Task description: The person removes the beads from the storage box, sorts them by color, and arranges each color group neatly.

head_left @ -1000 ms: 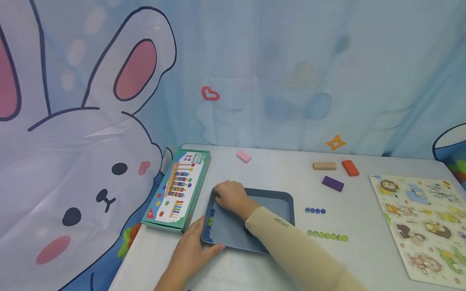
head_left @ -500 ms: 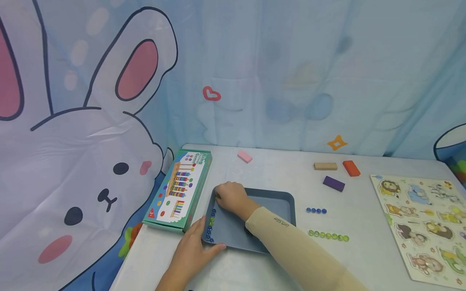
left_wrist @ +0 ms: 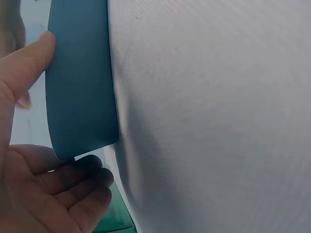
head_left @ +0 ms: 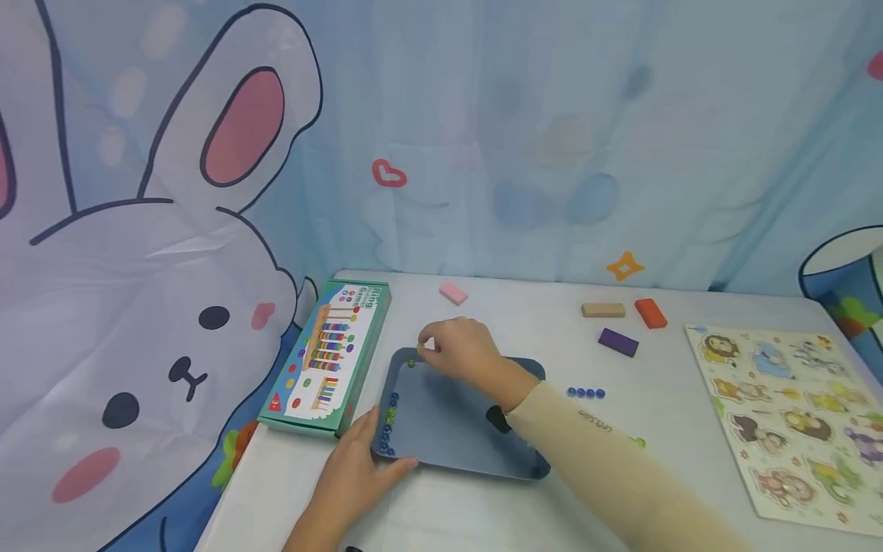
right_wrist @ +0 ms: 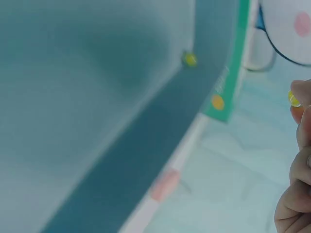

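Note:
My right hand (head_left: 464,351) pinches a yellow-green glass marble (right_wrist: 294,99) between thumb and forefinger, above the far rim of the blue-grey tray (head_left: 455,437). Another green marble (head_left: 411,363) lies inside the tray's far left corner, apart from that hand. Along the tray's left wall runs a line of blue marbles (head_left: 386,439) with green marbles (head_left: 390,415) among them. At the near left corner my left hand (head_left: 355,471) holds the tray, thumb on the near wall and fingers by the left side. The left wrist view shows those fingers (left_wrist: 87,187) bent loosely around the corner.
A green-edged game box (head_left: 327,356) lies left of the tray. Blue marbles (head_left: 586,393) form a row on the right; my sleeve covers most green ones. Behind lie pink (head_left: 453,293), tan (head_left: 603,310), orange (head_left: 651,313) and purple (head_left: 618,342) blocks. An animal puzzle board (head_left: 793,422) is far right.
My right hand has lifted from the tray's far left corner and moved slightly right with a marble, uncovering another green one there. My left hand keeps its place on the tray.

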A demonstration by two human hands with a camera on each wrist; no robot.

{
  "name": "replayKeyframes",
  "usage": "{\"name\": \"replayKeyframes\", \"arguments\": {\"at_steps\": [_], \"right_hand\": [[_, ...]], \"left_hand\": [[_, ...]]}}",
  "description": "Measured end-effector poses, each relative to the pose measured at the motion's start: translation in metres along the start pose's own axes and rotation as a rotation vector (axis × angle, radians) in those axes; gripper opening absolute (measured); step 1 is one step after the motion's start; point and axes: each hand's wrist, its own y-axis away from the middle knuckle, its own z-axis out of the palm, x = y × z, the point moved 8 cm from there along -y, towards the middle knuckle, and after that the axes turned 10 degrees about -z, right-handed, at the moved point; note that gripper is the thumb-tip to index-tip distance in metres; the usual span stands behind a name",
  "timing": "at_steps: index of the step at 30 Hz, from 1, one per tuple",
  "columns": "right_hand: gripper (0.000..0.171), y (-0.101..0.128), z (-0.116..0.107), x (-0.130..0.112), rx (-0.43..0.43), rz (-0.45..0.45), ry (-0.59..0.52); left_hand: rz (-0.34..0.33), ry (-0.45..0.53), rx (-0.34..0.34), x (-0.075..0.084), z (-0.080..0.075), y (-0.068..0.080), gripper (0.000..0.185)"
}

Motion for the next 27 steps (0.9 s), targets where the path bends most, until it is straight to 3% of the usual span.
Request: {"name": "replayKeyframes", "arguments": {"at_steps": [8, 13, 17, 27], "right_hand": [[0.017, 0.041, -0.065, 0.028, 0.146, 0.011, -0.024], [0.019, 0.078, -0.092, 0.054, 0.192, 0.078, -0.018], [0.018, 0.118, -0.104, 0.079, 0.210, 0.155, 0.029], [0.021, 0.207, -0.109, 0.129, 0.152, 0.355, 0.086]], "left_hand": [[-0.002, 0.006, 0.006, -0.003, -0.001, -0.002, 0.117], [0.001, 0.016, -0.005, -0.003, 0.000, -0.001, 0.117], [0.007, 0.017, -0.012, -0.001, 0.001, -0.001, 0.116], [0.009, 0.016, -0.011, 0.001, 0.000, 0.000, 0.116]]}}
